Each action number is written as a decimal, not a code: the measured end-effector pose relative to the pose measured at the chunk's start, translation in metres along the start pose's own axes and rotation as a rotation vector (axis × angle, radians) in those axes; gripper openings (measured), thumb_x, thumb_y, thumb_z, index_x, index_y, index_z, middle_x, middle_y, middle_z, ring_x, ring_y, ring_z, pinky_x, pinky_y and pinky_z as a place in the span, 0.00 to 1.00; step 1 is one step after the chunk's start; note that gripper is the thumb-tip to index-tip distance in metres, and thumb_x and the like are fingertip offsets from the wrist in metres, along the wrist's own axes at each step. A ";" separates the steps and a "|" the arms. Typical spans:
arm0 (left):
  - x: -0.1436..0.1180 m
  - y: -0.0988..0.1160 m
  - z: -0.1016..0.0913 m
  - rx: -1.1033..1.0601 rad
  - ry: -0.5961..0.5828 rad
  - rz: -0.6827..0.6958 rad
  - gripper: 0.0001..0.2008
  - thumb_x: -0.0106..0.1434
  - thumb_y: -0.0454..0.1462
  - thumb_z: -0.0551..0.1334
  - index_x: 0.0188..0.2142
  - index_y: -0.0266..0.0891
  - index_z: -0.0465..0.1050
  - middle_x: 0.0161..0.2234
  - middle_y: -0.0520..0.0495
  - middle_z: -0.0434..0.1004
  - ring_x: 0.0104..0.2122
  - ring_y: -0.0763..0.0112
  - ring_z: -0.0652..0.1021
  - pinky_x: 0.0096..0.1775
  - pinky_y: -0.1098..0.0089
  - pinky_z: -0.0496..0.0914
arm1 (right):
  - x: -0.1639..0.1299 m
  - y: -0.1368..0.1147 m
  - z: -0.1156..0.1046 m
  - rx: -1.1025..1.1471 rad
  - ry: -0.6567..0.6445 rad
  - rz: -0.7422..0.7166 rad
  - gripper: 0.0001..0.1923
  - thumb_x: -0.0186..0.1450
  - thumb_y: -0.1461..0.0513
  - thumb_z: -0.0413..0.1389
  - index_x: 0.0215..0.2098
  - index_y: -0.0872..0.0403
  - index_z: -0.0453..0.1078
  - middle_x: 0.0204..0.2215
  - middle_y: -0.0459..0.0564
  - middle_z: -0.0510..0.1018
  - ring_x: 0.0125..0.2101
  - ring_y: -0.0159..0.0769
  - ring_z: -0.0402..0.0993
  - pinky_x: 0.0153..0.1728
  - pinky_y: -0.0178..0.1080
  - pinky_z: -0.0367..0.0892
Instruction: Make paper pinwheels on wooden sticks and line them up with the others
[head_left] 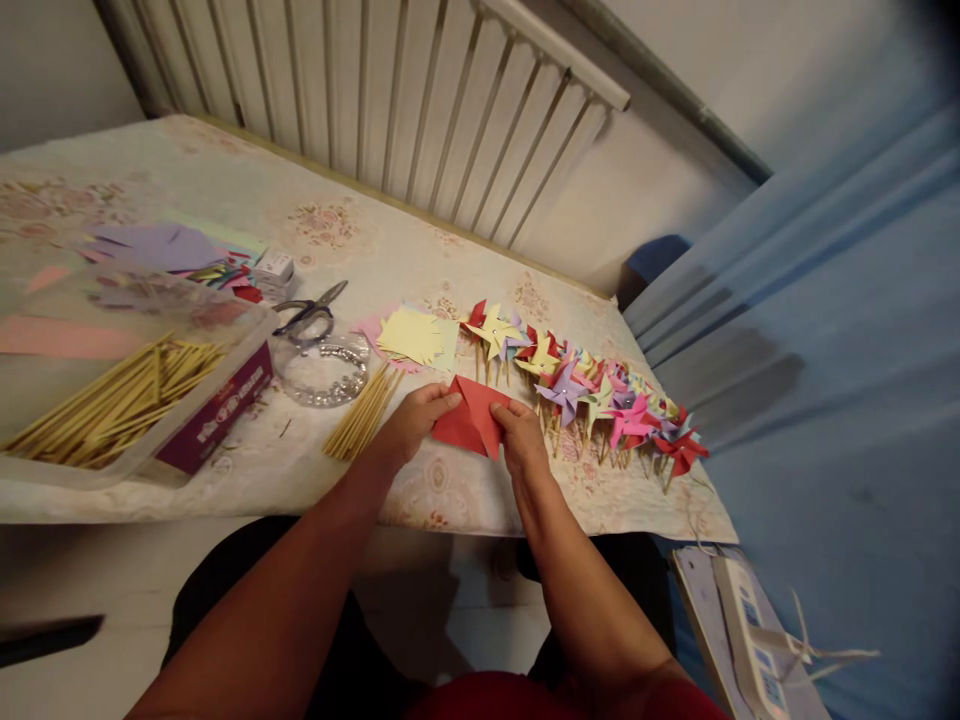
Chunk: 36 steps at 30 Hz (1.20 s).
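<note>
Between my two hands is a square of red paper (pixel 471 420) with cuts and lifted flaps, held just over the table's front part. My left hand (pixel 414 418) grips its left edge between thumb and fingers. On its right edge my right hand (pixel 523 432) pinches the paper the same way. Beyond them lies a stack of cut yellow paper (pixel 411 336) on pink and pale green sheets. Left of my left hand is a bundle of thin wooden sticks (pixel 364 412). Many finished paper pinwheels (pixel 568 390) on sticks lie in rows to the right.
A clear plastic box (pixel 247 350) of sticks stands at the left, with coloured paper scraps (pixel 161 248) behind it. Scissors (pixel 311 315) and a round clear case of silvery pins (pixel 322 375) lie beside it. A power strip (pixel 750 640) is at lower right, near a blue curtain (pixel 825 380).
</note>
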<state>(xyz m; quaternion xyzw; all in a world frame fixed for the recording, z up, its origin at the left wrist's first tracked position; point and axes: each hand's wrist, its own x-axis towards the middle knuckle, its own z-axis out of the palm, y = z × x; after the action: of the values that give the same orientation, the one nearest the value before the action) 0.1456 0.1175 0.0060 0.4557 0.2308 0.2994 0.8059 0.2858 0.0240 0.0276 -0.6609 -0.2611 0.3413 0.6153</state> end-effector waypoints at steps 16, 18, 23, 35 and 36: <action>-0.011 0.003 -0.013 0.379 0.098 -0.161 0.12 0.61 0.45 0.61 0.31 0.38 0.66 0.25 0.50 0.74 0.24 0.70 0.76 0.27 0.69 0.71 | -0.002 0.026 -0.026 -0.247 -0.171 0.126 0.14 0.53 0.51 0.59 0.23 0.54 0.69 0.16 0.40 0.67 0.19 0.29 0.57 0.23 0.33 0.53; -0.013 -0.003 -0.017 0.543 0.162 -0.109 0.11 0.61 0.43 0.61 0.31 0.38 0.67 0.27 0.49 0.74 0.26 0.69 0.77 0.28 0.69 0.72 | 0.003 0.035 -0.029 -0.447 -0.145 0.044 0.13 0.55 0.52 0.57 0.25 0.54 0.71 0.17 0.41 0.69 0.20 0.30 0.60 0.24 0.34 0.55; -0.025 -0.020 -0.021 0.852 0.317 0.116 0.07 0.60 0.38 0.59 0.36 0.37 0.71 0.31 0.47 0.77 0.32 0.66 0.78 0.37 0.65 0.73 | -0.004 0.055 -0.044 -0.764 0.084 -0.235 0.15 0.59 0.59 0.52 0.41 0.56 0.76 0.23 0.46 0.75 0.27 0.37 0.69 0.33 0.37 0.64; -0.099 -0.068 -0.018 1.373 0.172 0.572 0.17 0.68 0.36 0.54 0.54 0.39 0.72 0.52 0.39 0.71 0.53 0.59 0.70 0.56 0.56 0.67 | -0.061 0.086 -0.093 -1.029 -0.184 -0.841 0.23 0.67 0.69 0.45 0.58 0.54 0.68 0.36 0.53 0.73 0.38 0.40 0.69 0.41 0.39 0.66; -0.105 -0.071 -0.016 1.421 0.152 0.581 0.18 0.68 0.37 0.54 0.55 0.39 0.72 0.54 0.38 0.70 0.54 0.58 0.69 0.56 0.55 0.66 | -0.062 0.084 -0.092 -1.086 -0.194 -0.839 0.24 0.67 0.69 0.46 0.59 0.53 0.68 0.35 0.53 0.72 0.37 0.40 0.67 0.40 0.39 0.65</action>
<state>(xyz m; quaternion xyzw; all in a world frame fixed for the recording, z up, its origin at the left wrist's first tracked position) 0.0796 0.0257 -0.0535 0.8841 0.2936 0.3093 0.1909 0.3116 -0.0904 -0.0472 -0.6850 -0.6823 -0.0469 0.2512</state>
